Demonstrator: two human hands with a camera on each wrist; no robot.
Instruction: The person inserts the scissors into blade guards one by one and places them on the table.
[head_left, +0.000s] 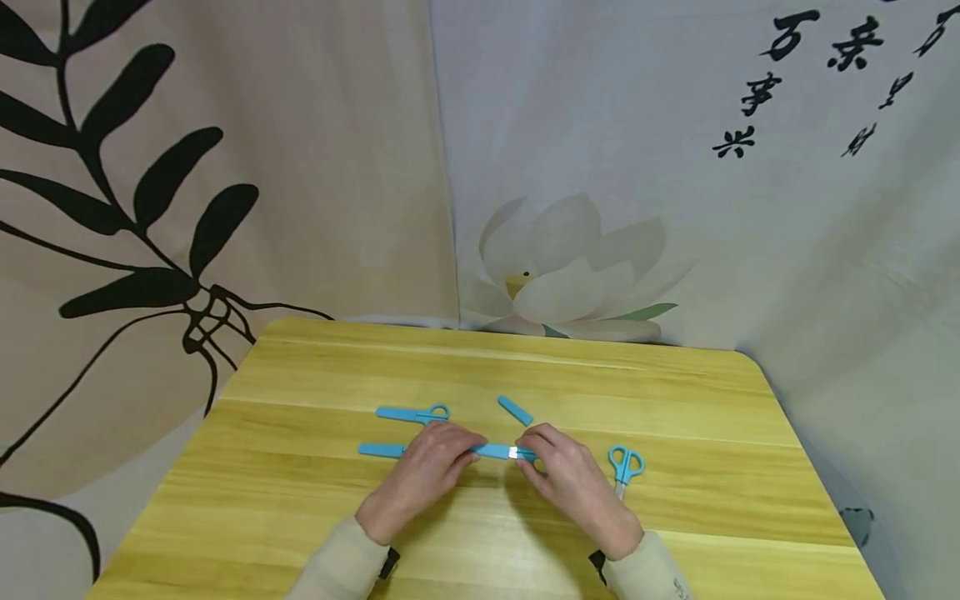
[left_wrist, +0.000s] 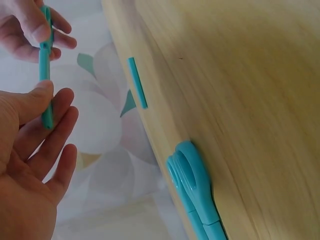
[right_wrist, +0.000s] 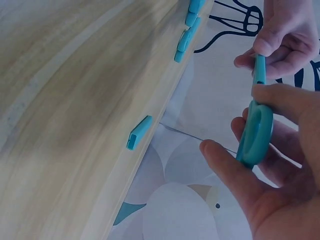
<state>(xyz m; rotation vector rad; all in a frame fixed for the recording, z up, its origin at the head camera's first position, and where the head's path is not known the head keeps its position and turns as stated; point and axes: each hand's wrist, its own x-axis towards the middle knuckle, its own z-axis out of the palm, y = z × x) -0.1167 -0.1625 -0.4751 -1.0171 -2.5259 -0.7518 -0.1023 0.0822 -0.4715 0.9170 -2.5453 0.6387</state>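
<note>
Over the table (head_left: 480, 550), your left thumb and fingers pinch a cap (head_left: 491, 451) while your right hand (head_left: 562, 471) clamps the scissors (right_wrist: 268, 131) whose blade it partly covers; your left hand (head_left: 427, 467) meets it midway. Uncapped scissors (head_left: 628, 467) lie just right. Past your left hand lie two capped pairs (head_left: 401, 413), then a loose cap (head_left: 515, 410), with a printed cloth (head_left: 360, 167) behind.

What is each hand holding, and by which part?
The right hand holds the blue scissors by the handle end; the left hand pinches their blue blade cover near its tip.
</note>
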